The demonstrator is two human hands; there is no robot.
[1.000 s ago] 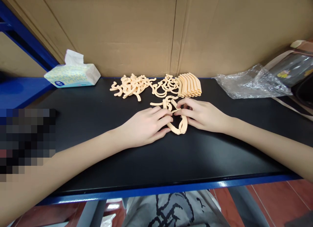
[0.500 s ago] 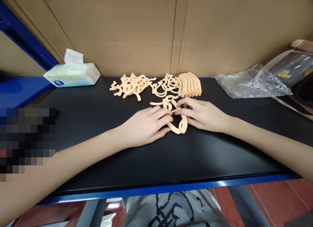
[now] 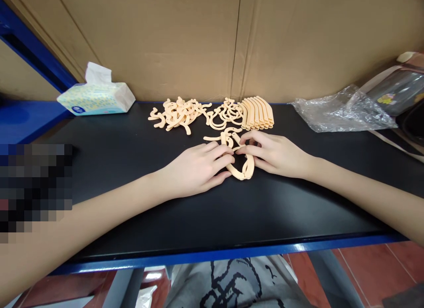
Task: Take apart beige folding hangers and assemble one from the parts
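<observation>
On the black tabletop in front of me lies a cream plastic folding clothes hanger (image 3: 236,173), its curved arms forming a loop. My left hand (image 3: 197,171) is closed on the loop's left side, fingers bent over it. From the right, my right hand (image 3: 280,155) grips the other side with thumb and fingers. Parts of the hanger are hidden under my fingertips. Just beyond my hands, a loose curved cream piece (image 3: 212,138) touches or lies close to the hanger's top.
Behind are a heap of curved cream parts (image 3: 180,113), a smaller pile of hook-shaped pieces (image 3: 217,122) and a neat row of cream arms (image 3: 260,113). A tissue pack (image 3: 99,100) stands at left. Clear plastic wrap (image 3: 341,111) and a transparent bag (image 3: 400,89) lie at right.
The view has shifted very slightly. Both hands keep their hold on the hanger with almost no visible movement.
</observation>
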